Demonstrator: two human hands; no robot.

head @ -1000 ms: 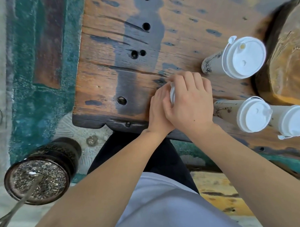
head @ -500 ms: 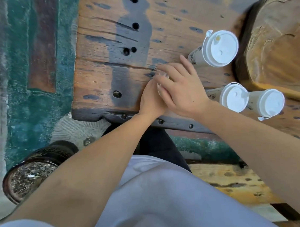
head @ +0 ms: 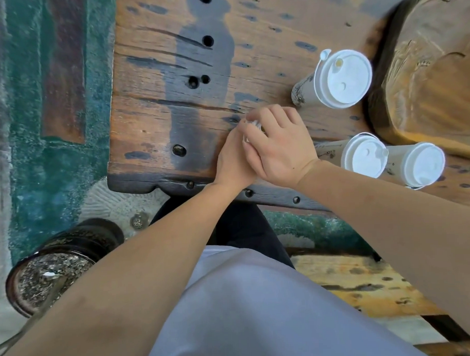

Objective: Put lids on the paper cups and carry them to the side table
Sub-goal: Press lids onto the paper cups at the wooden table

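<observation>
Weathered wooden table [head: 156,106], scarred with dark stains and round holes, fills the upper middle of the head view, with teal carpet [head: 41,168] to its left and a large carved wooden block [head: 433,91] at its right end. Both hands meet near the table's front edge over one paper cup [head: 250,128], of which only a small white sliver of rim or lid shows between the fingers. Right hand [head: 279,147] lies on top, palm down, fingers curled over the cup. Left hand [head: 232,162] is pressed against the cup from the left side, partly under the right hand; how tightly either hand closes on the cup cannot be told. Three more paper cups stand to the right, each with a white lid fitted: a far lidded cup [head: 342,79] beside the carved block, a middle lidded cup [head: 363,156] just right of the right wrist, and a right lidded cup [head: 424,164] touching or just beside it. On the floor at lower left stands a dark round pot [head: 53,274] filled with grey gravel.
</observation>
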